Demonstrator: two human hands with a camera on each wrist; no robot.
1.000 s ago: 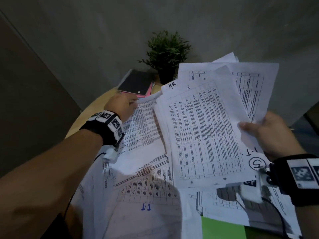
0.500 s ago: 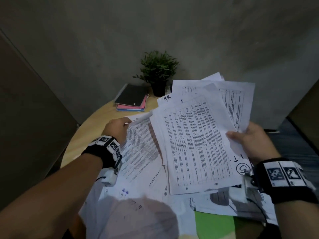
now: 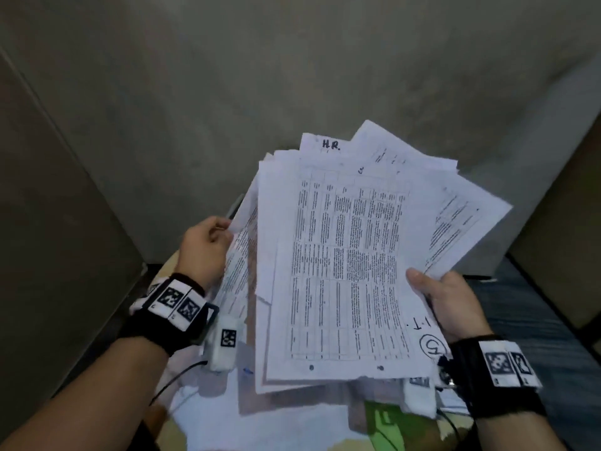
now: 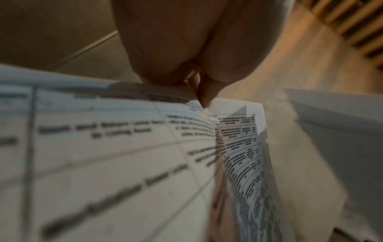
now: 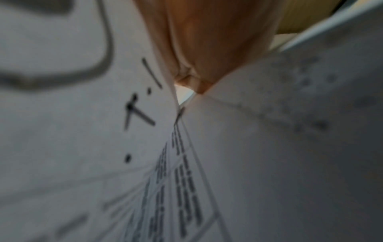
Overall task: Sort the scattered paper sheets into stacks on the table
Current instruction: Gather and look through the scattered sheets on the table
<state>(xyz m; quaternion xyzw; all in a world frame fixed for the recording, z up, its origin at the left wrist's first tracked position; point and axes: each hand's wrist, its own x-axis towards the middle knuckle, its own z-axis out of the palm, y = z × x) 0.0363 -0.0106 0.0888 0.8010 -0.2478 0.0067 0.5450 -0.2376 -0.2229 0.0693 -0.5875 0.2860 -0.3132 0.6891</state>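
Gripping a fanned bundle of printed sheets (image 3: 344, 265) above the table (image 3: 169, 271), the right hand (image 3: 452, 304) clamps its edge; the left hand (image 3: 205, 245) pinches one thin sheet (image 4: 128, 155) (its curl clear only at the wrist).

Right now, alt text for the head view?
The right hand grips a fanned bundle of printed sheets, raised in front of a grey wall, while the left hand pinches the corner of another sheet. More papers lie below.
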